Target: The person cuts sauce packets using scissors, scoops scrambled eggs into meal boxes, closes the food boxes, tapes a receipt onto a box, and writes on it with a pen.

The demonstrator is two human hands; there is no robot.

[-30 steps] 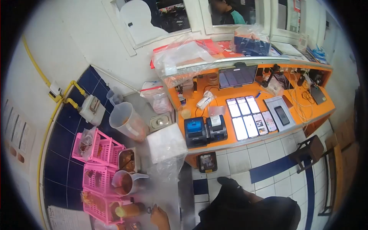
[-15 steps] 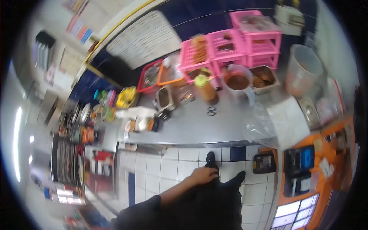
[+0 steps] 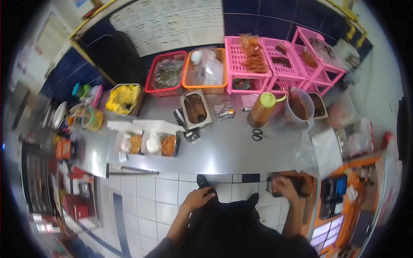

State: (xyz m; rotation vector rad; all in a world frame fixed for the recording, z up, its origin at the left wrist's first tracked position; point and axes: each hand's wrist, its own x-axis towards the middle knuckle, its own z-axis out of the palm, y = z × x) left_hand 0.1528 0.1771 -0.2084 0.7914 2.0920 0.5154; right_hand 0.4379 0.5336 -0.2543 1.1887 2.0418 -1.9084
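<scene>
My left hand (image 3: 198, 198) hangs over my dark trousers in front of the counter, fingers apart and holding nothing. Over the floor before the counter's front edge, my right hand (image 3: 284, 186) is blurred, and its fingers cannot be made out. On the steel counter (image 3: 223, 150) lie black scissors (image 3: 258, 135) beside a sauce bottle (image 3: 261, 110) with a yellow-green cap. A jug of reddish-brown sauce (image 3: 298, 105) stands right of the bottle. Two open boxes of food (image 3: 161, 144) sit at the counter's left, near a metal tray with brown sauce (image 3: 196, 109).
Pink racks (image 3: 247, 64), an orange basket (image 3: 204, 87) and a red basket (image 3: 167, 90) line the wall. A tray of yellow food (image 3: 124, 99) is at the left. White paper (image 3: 327, 150) lies at the right, near an orange desk (image 3: 350, 215) with black printers (image 3: 333, 189).
The view has swung left from the orange desk to the steel counter. My right hand has come into view since half a second ago. My left hand stays low over my trousers.
</scene>
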